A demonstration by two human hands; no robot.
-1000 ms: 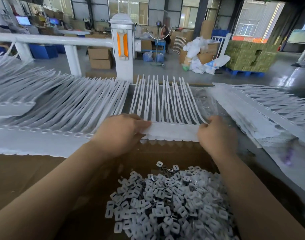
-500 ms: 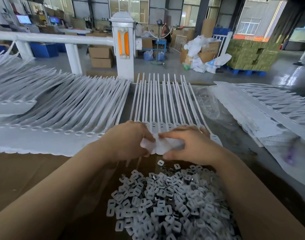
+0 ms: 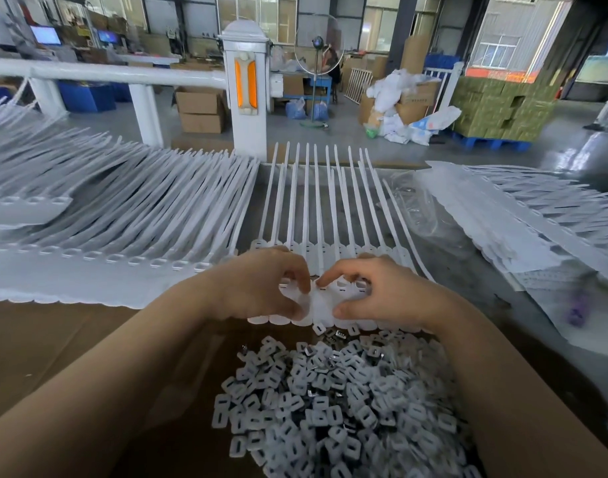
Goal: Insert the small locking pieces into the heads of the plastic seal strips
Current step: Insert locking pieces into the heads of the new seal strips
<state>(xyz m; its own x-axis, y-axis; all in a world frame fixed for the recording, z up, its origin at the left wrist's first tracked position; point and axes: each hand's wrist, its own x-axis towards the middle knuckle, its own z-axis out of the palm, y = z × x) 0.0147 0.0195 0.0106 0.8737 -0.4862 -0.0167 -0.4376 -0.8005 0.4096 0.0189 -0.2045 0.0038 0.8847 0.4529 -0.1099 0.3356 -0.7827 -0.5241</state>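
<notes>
A joined row of white plastic seal strips point(image 3: 325, 208) lies in front of me, tails pointing away, heads toward me. My left hand point(image 3: 257, 288) and my right hand point(image 3: 381, 291) both pinch the head end point(image 3: 318, 301) of this row between thumb and forefinger, fingertips close together at its middle. Just below my hands, a heap of small white locking pieces point(image 3: 330, 401) with metal inserts lies on brown cardboard.
A long sheet of joined strips point(image 3: 123, 215) covers the left of the table, and another stack point(image 3: 523, 215) lies at the right over clear plastic wrap point(image 3: 419, 208). A white railing post point(image 3: 245, 94) stands beyond the table. Brown cardboard point(image 3: 54, 346) covers the near left.
My hands were at the two ends of the strip row's head edge a second ago. They have come together at its middle, and the row now lies flat beneath them.
</notes>
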